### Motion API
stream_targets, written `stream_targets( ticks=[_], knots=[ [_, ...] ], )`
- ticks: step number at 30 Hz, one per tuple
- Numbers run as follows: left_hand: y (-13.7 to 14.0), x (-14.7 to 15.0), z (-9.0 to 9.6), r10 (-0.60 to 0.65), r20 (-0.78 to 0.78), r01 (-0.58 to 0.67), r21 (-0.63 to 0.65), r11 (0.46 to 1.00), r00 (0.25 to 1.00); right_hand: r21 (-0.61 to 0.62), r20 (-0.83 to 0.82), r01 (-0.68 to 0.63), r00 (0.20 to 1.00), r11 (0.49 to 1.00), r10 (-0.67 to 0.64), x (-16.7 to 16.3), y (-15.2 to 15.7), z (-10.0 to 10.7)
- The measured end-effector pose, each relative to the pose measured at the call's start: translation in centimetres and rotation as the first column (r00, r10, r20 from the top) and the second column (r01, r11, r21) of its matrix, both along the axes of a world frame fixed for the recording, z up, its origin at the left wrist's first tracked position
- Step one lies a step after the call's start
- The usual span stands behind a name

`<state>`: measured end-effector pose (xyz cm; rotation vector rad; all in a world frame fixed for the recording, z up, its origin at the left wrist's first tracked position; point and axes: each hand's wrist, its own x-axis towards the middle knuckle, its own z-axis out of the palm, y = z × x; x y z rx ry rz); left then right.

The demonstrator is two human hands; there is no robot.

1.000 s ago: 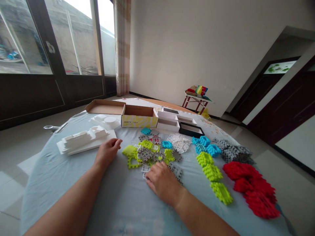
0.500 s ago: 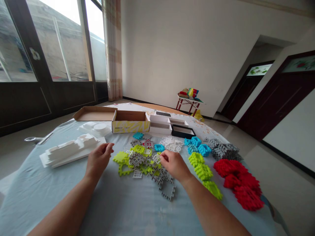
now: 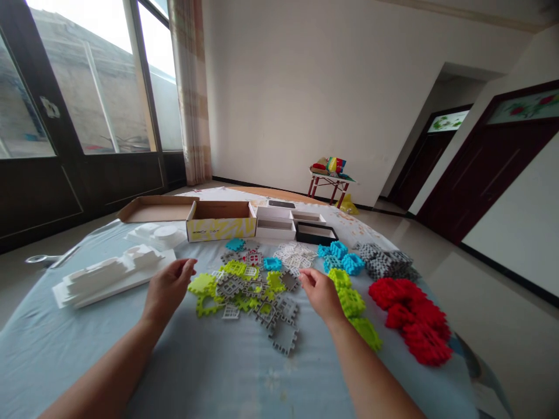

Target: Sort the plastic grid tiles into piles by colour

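My left hand [image 3: 167, 289] hovers left of a mixed pile of interlocking plastic pieces, its fingers curled in and nothing seen in them. Beside it lies a white molded foam piece [image 3: 116, 276]. The mixed pile holds a lime piece [image 3: 204, 284], a grey square frame [image 3: 283, 336] and a white window piece [image 3: 231, 312]. To the pile's right is my right hand [image 3: 322, 294], thumb and fingers pinched together at the near edge of a heap of white lattice pieces [image 3: 294, 255]. Whatever is between those fingertips is too small to make out.
Stacked lime pieces [image 3: 350, 299], blue pieces [image 3: 351, 263], grey pieces [image 3: 384, 262] and red pieces [image 3: 414, 320] are grouped on the right. Behind stand an open cardboard box [image 3: 221, 228], white trays [image 3: 275, 228] and a black tray [image 3: 317, 234]. Scissors [image 3: 52, 260] lie far left.
My right hand has moved off the mixed pile toward the white heap. A white arched piece by its fingertips no longer shows on the pile. The camera view has shifted slightly.
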<state>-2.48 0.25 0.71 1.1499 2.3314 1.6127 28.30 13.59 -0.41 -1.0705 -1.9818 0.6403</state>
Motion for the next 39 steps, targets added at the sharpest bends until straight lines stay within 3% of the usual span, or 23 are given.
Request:
stream_targets(
  ticks=[7, 11, 16, 19, 23, 28, 30, 33, 39],
  knots=[
    [1.1, 4.3, 2.9, -0.148, 0.04, 0.148, 0.006, 0.989, 0.988, 0.069, 0.045, -0.125, 0.991, 0.99, 0.123, -0.5, -1.5, 0.3],
    [1.2, 5.0, 1.7, -0.12, 0.02, 0.12, -0.007, 0.993, 0.993, 0.122, 0.215, -0.191, 0.963, 0.974, 0.162, -1.1, -2.7, 0.5],
    [0.7, 3.8, -0.4, -0.063, -0.076, 0.06, -0.04, 0.997, 0.995, 0.1, 0.368, -0.209, 0.916, 0.973, 0.159, -1.2, -3.4, 0.4],
    [0.6, 3.0, -0.8, -0.04, -0.137, 0.034, -0.047, 0.998, 0.99, 0.086, 0.358, -0.267, 0.907, 0.96, 0.221, -1.6, -4.1, 0.3],
    [0.6, 2.2, -1.1, -0.044, -0.067, 0.04, -0.059, 0.997, 0.997, 0.059, 0.293, -0.365, 0.896, 0.929, 0.334, -2.3, -4.8, 0.6],
    [0.8, 1.7, -1.2, 0.009, -0.007, -0.009, -0.047, 0.999, 1.0, 0.206, 0.207, -0.252, 0.955, 0.945, 0.21, -3.4, -2.5, 0.8],
    [0.9, 1.6, -1.1, 0.014, -0.002, -0.014, -0.041, 0.999, 1.0, 0.252, 0.256, -0.214, 0.955, 0.944, 0.148, -4.1, -1.0, 0.3],
    [1.0, 1.6, -1.1, 0.004, 0.011, -0.004, -0.034, 0.999, 1.0, 0.226, 0.377, -0.2, 0.92, 0.953, 0.104, -5.2, 0.4, -0.8],
    [1.1, 1.4, -1.5, -0.007, 0.031, 0.008, -0.02, 1.0, 1.0, 0.134, 0.425, -0.323, 0.873, 0.937, 0.24, -5.9, -1.3, -1.2]
  ],
)
